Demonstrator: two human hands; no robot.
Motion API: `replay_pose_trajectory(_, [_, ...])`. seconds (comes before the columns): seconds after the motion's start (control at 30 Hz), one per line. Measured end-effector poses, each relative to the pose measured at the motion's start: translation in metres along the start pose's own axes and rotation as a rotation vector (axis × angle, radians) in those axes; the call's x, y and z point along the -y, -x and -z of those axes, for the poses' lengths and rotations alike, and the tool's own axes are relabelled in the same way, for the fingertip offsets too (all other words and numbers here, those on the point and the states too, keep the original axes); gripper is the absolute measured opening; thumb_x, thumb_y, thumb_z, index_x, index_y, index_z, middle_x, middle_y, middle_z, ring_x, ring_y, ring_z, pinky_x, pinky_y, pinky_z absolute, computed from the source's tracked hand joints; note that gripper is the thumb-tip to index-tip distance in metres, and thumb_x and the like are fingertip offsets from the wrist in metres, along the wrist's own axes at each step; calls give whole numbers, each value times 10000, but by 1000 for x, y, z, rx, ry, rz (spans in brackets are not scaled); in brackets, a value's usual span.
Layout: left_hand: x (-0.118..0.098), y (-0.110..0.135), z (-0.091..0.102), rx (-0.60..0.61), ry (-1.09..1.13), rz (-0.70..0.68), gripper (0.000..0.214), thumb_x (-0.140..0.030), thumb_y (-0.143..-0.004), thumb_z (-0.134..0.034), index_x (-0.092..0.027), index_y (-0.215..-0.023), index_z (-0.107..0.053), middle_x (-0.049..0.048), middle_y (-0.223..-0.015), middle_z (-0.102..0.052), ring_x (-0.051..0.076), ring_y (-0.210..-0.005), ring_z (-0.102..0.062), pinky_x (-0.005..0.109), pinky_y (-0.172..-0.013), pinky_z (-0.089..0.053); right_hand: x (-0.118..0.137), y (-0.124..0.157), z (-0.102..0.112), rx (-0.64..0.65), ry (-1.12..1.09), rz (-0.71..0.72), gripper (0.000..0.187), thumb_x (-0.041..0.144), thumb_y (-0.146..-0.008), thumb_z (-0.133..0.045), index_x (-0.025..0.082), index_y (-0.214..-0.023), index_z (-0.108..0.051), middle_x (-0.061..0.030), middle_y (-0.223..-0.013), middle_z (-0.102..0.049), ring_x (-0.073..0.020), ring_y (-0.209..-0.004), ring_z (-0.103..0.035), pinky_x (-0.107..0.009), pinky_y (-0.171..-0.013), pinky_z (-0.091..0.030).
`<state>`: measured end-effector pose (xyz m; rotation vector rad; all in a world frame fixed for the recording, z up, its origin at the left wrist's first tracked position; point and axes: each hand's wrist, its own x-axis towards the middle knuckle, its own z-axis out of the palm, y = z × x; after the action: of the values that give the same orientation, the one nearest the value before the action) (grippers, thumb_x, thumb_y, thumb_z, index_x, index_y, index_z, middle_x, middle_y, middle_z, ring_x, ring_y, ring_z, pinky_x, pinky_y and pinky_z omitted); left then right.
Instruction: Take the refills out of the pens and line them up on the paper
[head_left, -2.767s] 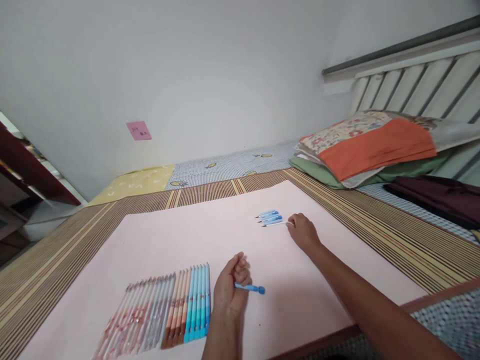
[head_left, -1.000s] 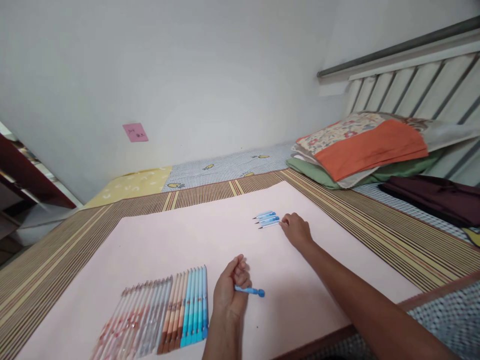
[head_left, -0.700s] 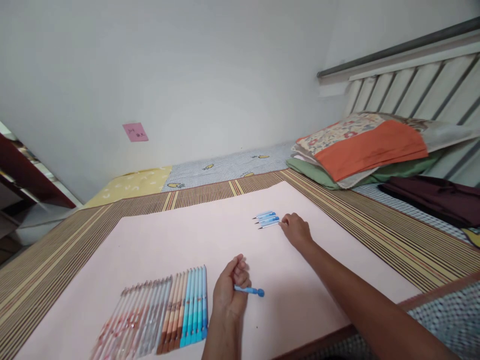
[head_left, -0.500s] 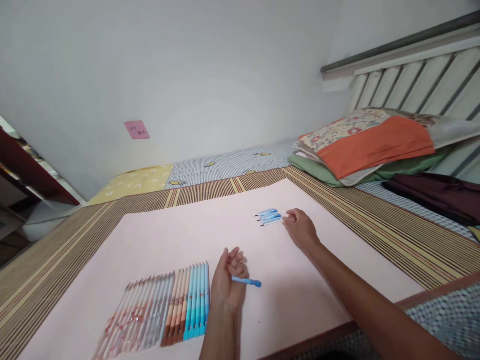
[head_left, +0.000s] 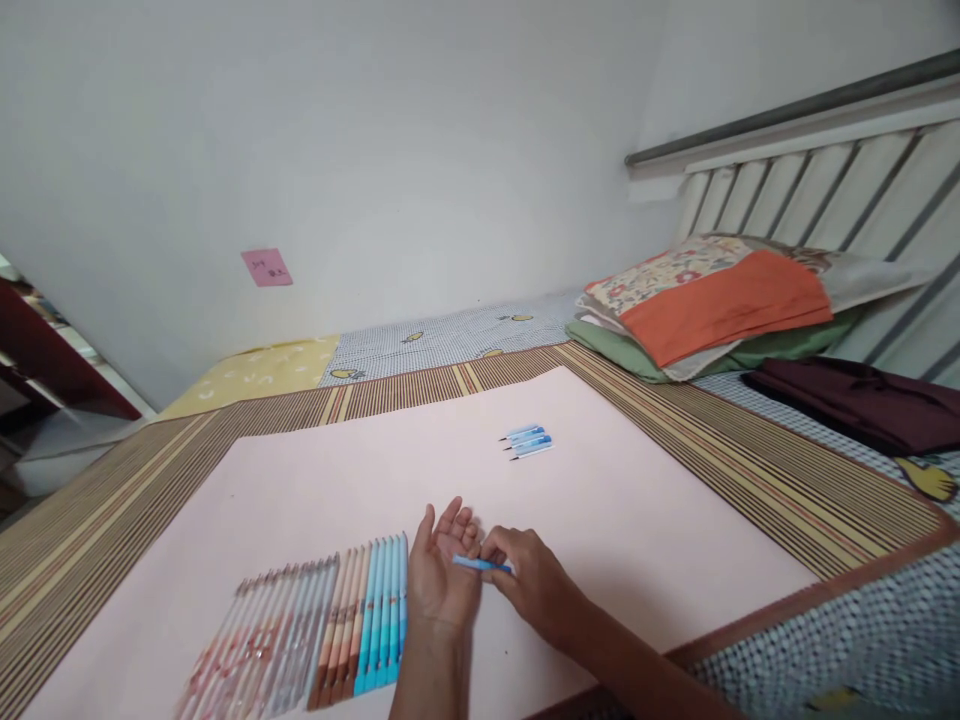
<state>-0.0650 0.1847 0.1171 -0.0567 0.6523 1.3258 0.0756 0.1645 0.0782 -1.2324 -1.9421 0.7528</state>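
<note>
A short blue pencil (head_left: 481, 565) is pinched between the thumb and fingers of my right hand (head_left: 531, 578), held just over the palm of my left hand (head_left: 447, 578); I cannot tell whether it touches the skin there. My left palm is turned up, fingers spread and slightly curled. Both hands are above the nearer half of the pink sheet (head_left: 360, 475). Just beside my left wrist, toward the sheet's near left corner, a row of long pens (head_left: 300, 630) lies side by side, running from clear and pinkish through brown to bright blue. Toward the far right corner lies a small group of white-and-blue pencils (head_left: 528, 442), dark tips pointing left. Beneath the sheet is a striped mat (head_left: 742, 490). Past its right edge are stacked pillows (head_left: 727, 305) and a folded maroon cloth (head_left: 855, 400).
</note>
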Motion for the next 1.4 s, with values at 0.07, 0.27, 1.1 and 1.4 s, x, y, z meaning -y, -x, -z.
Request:
replay_pose_trajectory(0.07, [0,-1,1,-22,-15,-22,295,-322,-1024,-503,-89,-997,-681,116,-852,-691,180,-730,-687,297,-686,-602,-6,-3,9,-8,39,41,109,133,-865,-645,233,-897,-675,9,-902,-768,-180,-842,-676,-291,-796,-424])
replay_pose_trajectory(0.27, [0,-5,4,-89,-75,-45,230,-296,-999,-543,-114,-1023,-682,112,-937,-714,216,-844,-728,328,-697,-617,-47,-31,71,-156,441,23,137,106,-898,-610,208,-841,-682,-26,-852,-721,-191,-804,-609,-307,-771,-368])
replay_pose_trajectory(1.1, [6,-8,8,-125,-117,-22,140,-190,-956,-581,-101,-969,-689,95,-866,-708,185,-729,-717,261,-579,-569,-113,-86,101,-180,812,-122,132,148,-965,-596,212,-959,-712,-63,-1025,-696,-214,-950,-583,-329,-792,-306])
replay_pose_trajectory(1.4, [6,-8,9,-108,-103,-9,156,-192,-966,-571,-88,-962,-687,89,-850,-701,179,-708,-707,260,-568,-560,-114,-86,96,-195,838,-98,131,150,-968,-577,207,-941,-691,-69,-997,-682,-219,-951,-561,-336,-799,-288])
